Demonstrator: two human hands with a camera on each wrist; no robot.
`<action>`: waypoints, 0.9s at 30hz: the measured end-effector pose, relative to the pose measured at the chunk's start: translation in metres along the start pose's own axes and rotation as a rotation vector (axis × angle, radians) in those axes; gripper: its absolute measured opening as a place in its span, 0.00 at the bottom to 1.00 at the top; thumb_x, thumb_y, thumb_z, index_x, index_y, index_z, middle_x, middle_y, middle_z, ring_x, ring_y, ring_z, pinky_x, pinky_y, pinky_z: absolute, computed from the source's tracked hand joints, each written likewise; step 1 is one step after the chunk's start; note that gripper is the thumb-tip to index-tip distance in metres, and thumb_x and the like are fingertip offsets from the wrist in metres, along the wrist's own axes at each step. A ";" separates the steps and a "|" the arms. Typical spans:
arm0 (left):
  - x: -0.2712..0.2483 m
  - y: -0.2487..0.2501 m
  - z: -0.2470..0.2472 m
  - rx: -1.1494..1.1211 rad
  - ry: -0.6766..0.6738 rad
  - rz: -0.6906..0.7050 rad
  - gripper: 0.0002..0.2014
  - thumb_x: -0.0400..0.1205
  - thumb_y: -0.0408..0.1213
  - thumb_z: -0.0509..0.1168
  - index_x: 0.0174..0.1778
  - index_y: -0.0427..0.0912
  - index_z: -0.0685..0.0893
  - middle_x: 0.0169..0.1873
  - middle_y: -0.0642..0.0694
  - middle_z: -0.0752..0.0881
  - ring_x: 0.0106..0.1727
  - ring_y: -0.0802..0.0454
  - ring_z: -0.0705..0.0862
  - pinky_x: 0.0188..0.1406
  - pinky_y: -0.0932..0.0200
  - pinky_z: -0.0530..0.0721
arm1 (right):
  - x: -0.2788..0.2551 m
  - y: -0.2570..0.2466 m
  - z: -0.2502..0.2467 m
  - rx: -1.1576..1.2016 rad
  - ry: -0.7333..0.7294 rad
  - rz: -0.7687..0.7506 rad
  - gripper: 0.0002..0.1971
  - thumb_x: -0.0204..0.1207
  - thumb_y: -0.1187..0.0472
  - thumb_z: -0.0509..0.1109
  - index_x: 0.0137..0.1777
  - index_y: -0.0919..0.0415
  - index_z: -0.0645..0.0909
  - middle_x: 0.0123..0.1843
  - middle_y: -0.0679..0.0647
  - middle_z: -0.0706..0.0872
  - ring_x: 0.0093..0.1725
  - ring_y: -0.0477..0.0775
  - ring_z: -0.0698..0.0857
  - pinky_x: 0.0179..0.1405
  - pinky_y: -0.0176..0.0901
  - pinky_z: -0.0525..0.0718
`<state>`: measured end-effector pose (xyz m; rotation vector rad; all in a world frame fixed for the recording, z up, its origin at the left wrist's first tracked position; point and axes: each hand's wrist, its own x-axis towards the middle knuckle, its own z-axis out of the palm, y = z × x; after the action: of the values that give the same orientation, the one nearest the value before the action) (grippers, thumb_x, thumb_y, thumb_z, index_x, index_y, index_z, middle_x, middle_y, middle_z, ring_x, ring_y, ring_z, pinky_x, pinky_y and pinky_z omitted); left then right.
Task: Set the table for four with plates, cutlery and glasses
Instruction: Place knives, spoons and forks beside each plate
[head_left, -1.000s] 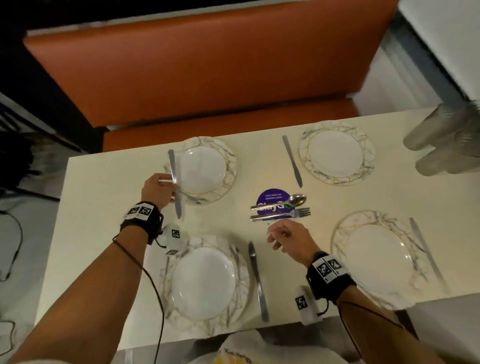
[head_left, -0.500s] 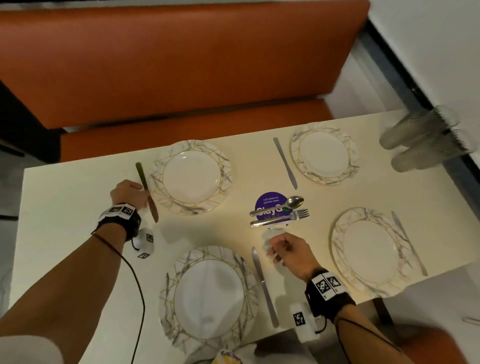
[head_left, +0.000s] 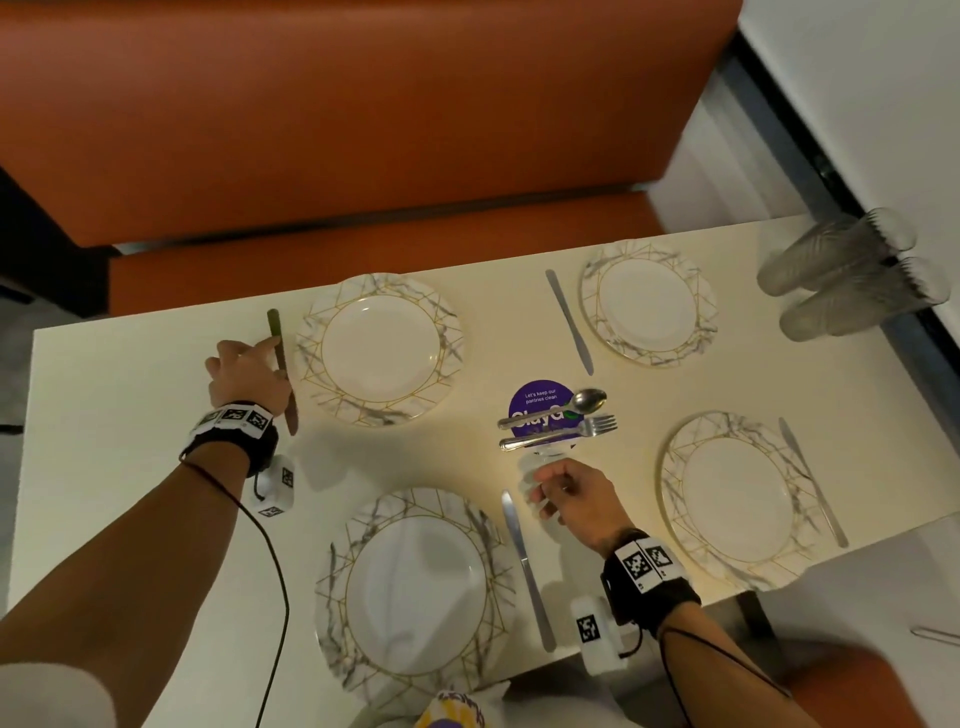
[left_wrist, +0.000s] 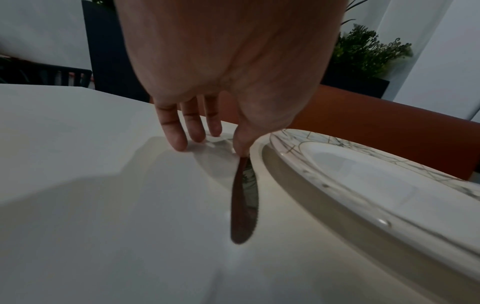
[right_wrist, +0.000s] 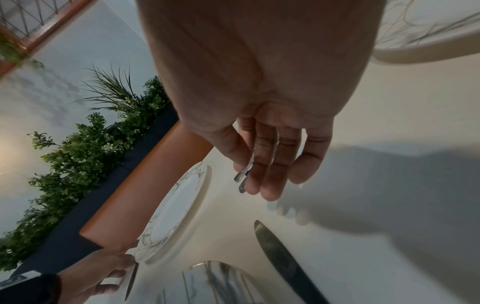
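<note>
My left hand (head_left: 270, 358) pinches a table knife (head_left: 289, 410) and holds it down on the white table (head_left: 130, 395), just left of the far-left marbled plate (head_left: 379, 351). In the left wrist view the thumb and a finger of that hand (left_wrist: 228, 142) grip the knife (left_wrist: 244, 205) beside the plate's rim (left_wrist: 324, 185); the other fingertips touch the table. My right hand (head_left: 540, 488) hovers with loosely bent fingers, holding nothing, just short of a spoon (head_left: 587, 401) and fork (head_left: 597, 426) at the table's centre. Their handle ends (right_wrist: 240, 181) show past the right hand (right_wrist: 253, 181).
Three more plates (head_left: 647, 304) (head_left: 415, 592) (head_left: 732, 499) each have a knife beside them (head_left: 571, 322) (head_left: 524, 566) (head_left: 810, 478). Clear glasses (head_left: 852, 280) stand at the far right edge. A purple sticker (head_left: 540, 405) lies under the cutlery. An orange bench (head_left: 363, 130) runs behind the table.
My left hand has carried the knife off the far-left plate's rim, leftward, and lowered it onto the table beside the plate. The right hand has stayed near the fork and spoon.
</note>
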<state>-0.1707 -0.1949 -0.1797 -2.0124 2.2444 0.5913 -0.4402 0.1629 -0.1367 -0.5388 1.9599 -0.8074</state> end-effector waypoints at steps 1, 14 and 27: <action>0.000 0.000 -0.001 -0.005 -0.001 -0.004 0.25 0.87 0.36 0.66 0.81 0.52 0.78 0.73 0.36 0.71 0.72 0.30 0.70 0.67 0.32 0.81 | 0.000 0.000 0.000 -0.001 -0.003 -0.003 0.10 0.85 0.69 0.65 0.51 0.58 0.87 0.43 0.55 0.94 0.34 0.48 0.90 0.32 0.29 0.82; -0.017 0.013 -0.007 -0.165 0.149 0.016 0.23 0.83 0.28 0.66 0.76 0.44 0.81 0.70 0.31 0.76 0.70 0.28 0.74 0.66 0.31 0.82 | 0.008 -0.004 -0.013 0.040 0.022 -0.025 0.09 0.85 0.70 0.64 0.52 0.63 0.86 0.43 0.58 0.94 0.34 0.50 0.89 0.30 0.29 0.81; -0.112 0.168 0.055 -0.343 0.058 0.465 0.10 0.83 0.31 0.65 0.55 0.45 0.88 0.50 0.46 0.86 0.54 0.45 0.80 0.56 0.48 0.83 | 0.077 -0.008 -0.081 -0.239 0.253 -0.146 0.05 0.83 0.62 0.70 0.55 0.58 0.86 0.54 0.53 0.89 0.54 0.54 0.87 0.42 0.29 0.78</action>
<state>-0.3295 -0.0601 -0.1574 -1.6321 2.8331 1.0283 -0.5479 0.1335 -0.1465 -0.7589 2.2887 -0.7658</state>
